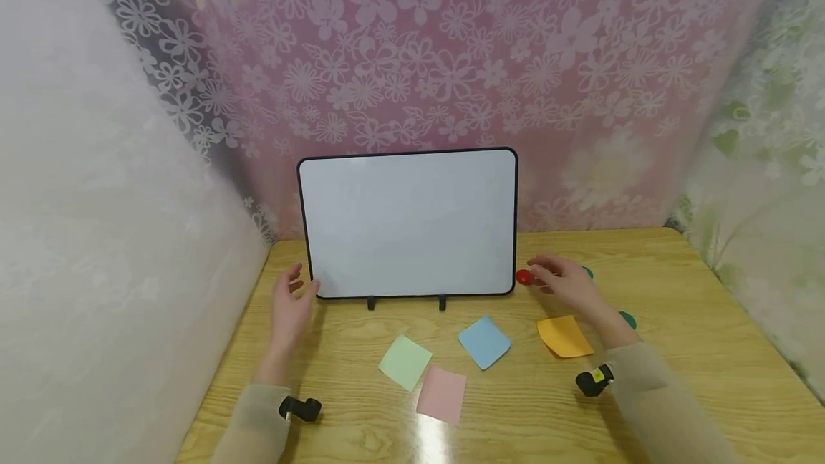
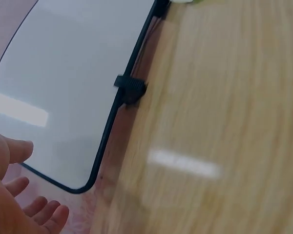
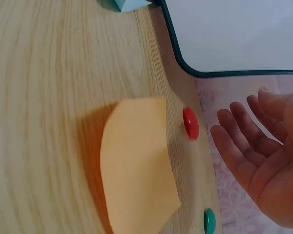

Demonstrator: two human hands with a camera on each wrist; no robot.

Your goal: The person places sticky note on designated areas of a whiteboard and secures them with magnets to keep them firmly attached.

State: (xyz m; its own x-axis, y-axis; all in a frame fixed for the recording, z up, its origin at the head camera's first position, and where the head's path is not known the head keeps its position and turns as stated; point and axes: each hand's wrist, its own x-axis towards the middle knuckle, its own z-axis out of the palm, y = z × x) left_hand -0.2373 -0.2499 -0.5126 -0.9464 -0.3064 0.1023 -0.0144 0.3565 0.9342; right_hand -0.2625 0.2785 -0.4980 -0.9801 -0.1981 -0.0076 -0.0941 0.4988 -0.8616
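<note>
A whiteboard [image 1: 412,224] with a black frame stands upright on the table, held by small black feet [image 1: 442,303]. By its lower left corner is my left hand [image 1: 291,310], fingers spread and holding nothing; in the left wrist view the thumb [image 2: 20,151] overlaps the board's edge, and contact cannot be made out. My right hand [image 1: 570,285] hovers off the board's right side with loosely bent, parted fingers and an empty palm. Close to its fingertips lies a red round piece [image 3: 190,123], like a magnet. An orange sticky note [image 1: 563,336] with curled edges lies nearer me.
Light green [image 1: 405,362], blue [image 1: 485,342] and pink [image 1: 441,395] sticky notes lie in front of the board. Two green round pieces, one beyond my right hand [image 1: 588,272] and one beside the right forearm, are partly hidden. Floral curtains surround the wooden table [image 1: 348,421].
</note>
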